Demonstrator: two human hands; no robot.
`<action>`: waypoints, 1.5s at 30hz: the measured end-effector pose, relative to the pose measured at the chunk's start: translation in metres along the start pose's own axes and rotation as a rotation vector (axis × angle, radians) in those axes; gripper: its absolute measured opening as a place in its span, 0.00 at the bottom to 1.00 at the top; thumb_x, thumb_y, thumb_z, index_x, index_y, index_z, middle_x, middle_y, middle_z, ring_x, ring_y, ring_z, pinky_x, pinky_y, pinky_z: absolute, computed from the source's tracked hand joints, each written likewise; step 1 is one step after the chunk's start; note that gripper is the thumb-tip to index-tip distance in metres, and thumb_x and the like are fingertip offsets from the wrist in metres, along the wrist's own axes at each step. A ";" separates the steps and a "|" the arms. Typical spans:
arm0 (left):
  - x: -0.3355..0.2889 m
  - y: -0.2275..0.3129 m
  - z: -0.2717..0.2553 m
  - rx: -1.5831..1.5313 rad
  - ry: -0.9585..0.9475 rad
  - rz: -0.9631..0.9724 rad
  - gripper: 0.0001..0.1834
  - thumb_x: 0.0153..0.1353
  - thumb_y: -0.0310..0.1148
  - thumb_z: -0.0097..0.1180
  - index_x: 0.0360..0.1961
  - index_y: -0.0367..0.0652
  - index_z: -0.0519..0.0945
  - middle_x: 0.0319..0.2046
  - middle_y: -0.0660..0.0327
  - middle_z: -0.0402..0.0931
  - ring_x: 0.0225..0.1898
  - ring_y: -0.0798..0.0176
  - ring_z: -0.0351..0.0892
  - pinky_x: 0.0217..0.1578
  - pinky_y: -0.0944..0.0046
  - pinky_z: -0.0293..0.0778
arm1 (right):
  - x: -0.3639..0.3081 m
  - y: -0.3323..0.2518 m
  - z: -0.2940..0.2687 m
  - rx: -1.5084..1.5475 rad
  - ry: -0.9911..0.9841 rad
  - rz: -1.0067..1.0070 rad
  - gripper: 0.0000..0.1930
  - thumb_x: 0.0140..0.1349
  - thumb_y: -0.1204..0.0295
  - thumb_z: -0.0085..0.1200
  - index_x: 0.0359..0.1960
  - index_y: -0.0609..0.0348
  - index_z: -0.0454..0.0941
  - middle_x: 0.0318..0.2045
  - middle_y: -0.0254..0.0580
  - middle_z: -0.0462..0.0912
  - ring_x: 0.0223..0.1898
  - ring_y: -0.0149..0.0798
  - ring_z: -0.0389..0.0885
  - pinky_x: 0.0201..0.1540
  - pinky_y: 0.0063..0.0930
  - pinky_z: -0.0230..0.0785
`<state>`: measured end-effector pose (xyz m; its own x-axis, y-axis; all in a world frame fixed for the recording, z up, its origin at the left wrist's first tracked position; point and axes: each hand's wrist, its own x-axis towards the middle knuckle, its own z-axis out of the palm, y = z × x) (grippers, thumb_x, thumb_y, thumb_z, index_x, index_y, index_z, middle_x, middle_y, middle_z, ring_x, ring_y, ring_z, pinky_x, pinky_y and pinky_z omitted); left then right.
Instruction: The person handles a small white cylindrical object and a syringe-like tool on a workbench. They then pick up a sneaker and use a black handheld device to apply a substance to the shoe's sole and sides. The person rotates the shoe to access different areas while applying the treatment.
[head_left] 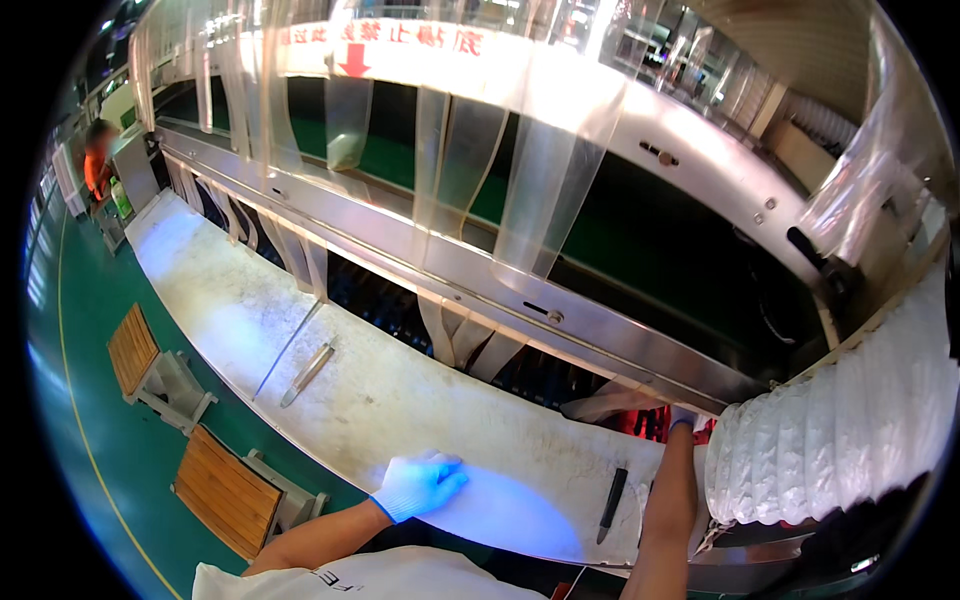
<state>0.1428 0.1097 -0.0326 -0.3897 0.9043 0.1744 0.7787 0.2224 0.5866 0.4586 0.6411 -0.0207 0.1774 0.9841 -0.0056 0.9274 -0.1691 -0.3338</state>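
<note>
My left hand (pixel 420 485), in a pale knit glove lit blue, rests on the long white worktable (pixel 400 410) near its front edge. Its fingers lie loosely apart on the surface, and nothing shows in them. My right arm stretches forward at the right. The gloved right hand (pixel 683 415) is mostly hidden in the red-lit gap below the machine's metal rail, so its fingers and anything in them cannot be made out. On the table left of that forearm lies a slim black-handled tool (pixel 613 500).
A tan-handled flat tool (pixel 307 375) and a thin dark strip (pixel 287 350) lie farther left. Clear plastic curtains (pixel 550 190) hang over the machine. White ribbed ducting (pixel 830 440) crowds the right. Wooden-topped stools (pixel 228 490) stand left; another person (pixel 97 165) is far left.
</note>
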 end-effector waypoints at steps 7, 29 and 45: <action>0.037 0.016 -0.024 -0.113 -0.098 -0.161 0.29 0.68 0.54 0.66 0.63 0.48 0.87 0.53 0.51 0.90 0.51 0.45 0.91 0.55 0.49 0.84 | -0.113 -0.065 0.016 1.776 -0.318 0.355 0.16 0.76 0.58 0.57 0.53 0.56 0.87 0.48 0.43 0.90 0.46 0.41 0.89 0.52 0.41 0.84; -0.059 0.004 -0.024 -0.318 0.281 -0.183 0.63 0.47 0.50 0.86 0.78 0.32 0.66 0.69 0.35 0.74 0.70 0.33 0.75 0.69 0.42 0.74 | -0.108 -0.217 -0.263 -0.050 0.713 -0.115 0.34 0.60 0.56 0.67 0.67 0.58 0.77 0.70 0.66 0.72 0.75 0.71 0.66 0.73 0.75 0.62; -0.060 0.001 -0.029 -0.532 0.258 -0.206 0.58 0.49 0.44 0.84 0.80 0.42 0.67 0.67 0.47 0.79 0.67 0.45 0.80 0.68 0.47 0.76 | 0.003 -0.178 -0.245 -0.116 0.461 -0.502 0.24 0.69 0.48 0.62 0.56 0.49 0.91 0.55 0.55 0.90 0.58 0.64 0.86 0.59 0.54 0.80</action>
<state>0.1529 0.0450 -0.0200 -0.6638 0.7302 0.1621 0.3496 0.1113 0.9303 0.3751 0.6608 0.2695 -0.1844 0.8256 0.5332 0.9585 0.2710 -0.0881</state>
